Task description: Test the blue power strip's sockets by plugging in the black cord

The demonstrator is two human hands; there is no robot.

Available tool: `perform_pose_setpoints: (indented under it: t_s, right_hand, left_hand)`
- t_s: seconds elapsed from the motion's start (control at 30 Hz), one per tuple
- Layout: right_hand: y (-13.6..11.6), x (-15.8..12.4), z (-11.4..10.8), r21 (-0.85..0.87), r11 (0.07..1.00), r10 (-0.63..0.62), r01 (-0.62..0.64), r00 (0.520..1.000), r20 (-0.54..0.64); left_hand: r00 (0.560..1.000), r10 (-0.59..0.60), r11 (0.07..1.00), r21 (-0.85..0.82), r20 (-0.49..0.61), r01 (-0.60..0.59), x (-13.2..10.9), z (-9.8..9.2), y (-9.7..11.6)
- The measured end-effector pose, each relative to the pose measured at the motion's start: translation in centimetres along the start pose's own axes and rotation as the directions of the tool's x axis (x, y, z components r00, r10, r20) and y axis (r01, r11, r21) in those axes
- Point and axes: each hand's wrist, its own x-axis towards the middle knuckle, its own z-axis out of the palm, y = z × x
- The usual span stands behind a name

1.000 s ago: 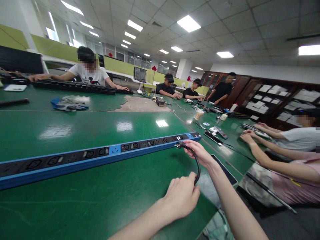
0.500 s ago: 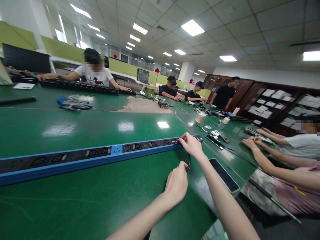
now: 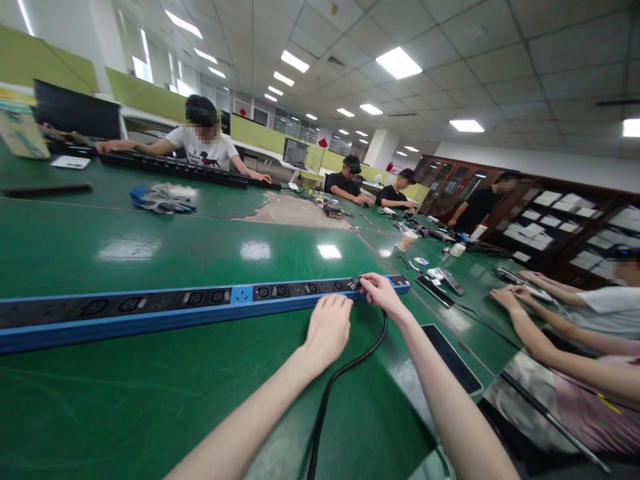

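Note:
A long blue-and-black power strip with several sockets lies across the green table. My right hand is closed on a black plug, held over the strip's right part; its metal prongs show and point left. From the plug a black power cable curves down to the bottom of the view. My left hand is at the strip's near edge, left of the plug. Its fingers reach forward and hold nothing I can see; the fingertips' contact with the strip is unclear.
A phone lies right of my right forearm. Beyond the strip are gloves, a plastic cup and small white devices. Co-workers sit across the table and at the right, where a person's arms rest near the edge.
My left hand has let go of the cable and moved up and left to the strip's edge. The cable now hangs loose. My right hand still holds the plug.

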Motion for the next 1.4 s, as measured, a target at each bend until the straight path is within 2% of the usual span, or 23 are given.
perform_pose_setpoints:
  t_s: [0.03,0.1,0.17,0.23,0.3,0.37,0.5,0.6,0.87,1.0,1.1,1.27,1.4]
  right_hand:
    - [0.0,0.1,-0.2,-0.083,0.996,-0.033,0.032,0.999,-0.008]
    - [-0.3,0.2,-0.4,-0.281,0.954,-0.105,0.099,0.994,-0.007]
    - [-1.2,0.2,-0.3,-0.511,0.846,-0.189,0.152,0.982,-0.021]
    - [-2.2,0.2,0.2,-0.697,0.695,-0.260,0.174,0.965,-0.018]
    - [-3.2,0.2,0.6,-0.786,0.589,-0.282,0.190,0.959,0.020]
    - [-3.8,0.2,0.8,-0.805,0.556,-0.266,0.204,0.962,0.061]
    - [-4.3,0.2,0.2,-0.772,0.598,-0.208,0.215,0.972,0.109]
    - [-4.4,0.3,-0.1,-0.754,0.608,-0.219,0.248,0.966,0.141]
    - [-4.3,1.3,0.9,-0.806,0.529,-0.189,0.266,0.963,0.194]
    - [-4.9,2.2,0.8,-0.826,0.499,-0.130,0.263,0.965,0.228]
    - [-5.1,2.3,1.0,-0.835,0.495,-0.099,0.242,0.970,0.223]
    - [-4.7,0.8,1.5,-0.859,0.479,-0.146,0.180,0.982,0.124]
    - [-5.1,0.7,1.7,-0.869,0.472,-0.087,0.146,0.989,0.119]
  left_hand:
    - [0.999,0.009,0.994,0.111,-0.051,-0.003,0.3,-0.3,-1.5]
    - [0.997,0.021,0.963,0.268,-0.074,0.000,0.6,-0.6,-4.3]
    - [0.998,0.035,0.937,0.350,-0.047,-0.016,0.5,-0.5,-6.3]
    - [0.999,0.048,0.919,0.392,-0.024,-0.035,0.2,-0.1,-7.3]
    - [0.999,0.049,0.912,0.410,-0.022,-0.036,0.0,0.2,-7.5]
    - [0.998,0.046,0.910,0.414,-0.029,-0.030,0.0,0.4,-7.4]
    - [0.997,0.060,0.913,0.406,-0.040,-0.039,0.2,0.0,-7.4]
    - [0.996,0.078,0.916,0.398,-0.041,-0.055,0.4,-0.5,-7.7]
    - [0.996,0.050,0.901,0.434,-0.069,-0.015,0.6,-0.5,-7.9]
    - [0.997,0.050,0.900,0.435,-0.065,-0.017,0.7,-0.6,-7.9]
    - [0.997,0.051,0.896,0.443,-0.060,-0.019,0.7,-0.8,-7.8]
    - [0.997,0.047,0.908,0.419,-0.057,-0.019,0.7,-1.0,-7.6]
    - [0.998,0.039,0.916,0.400,-0.050,-0.016,0.8,-1.0,-7.5]
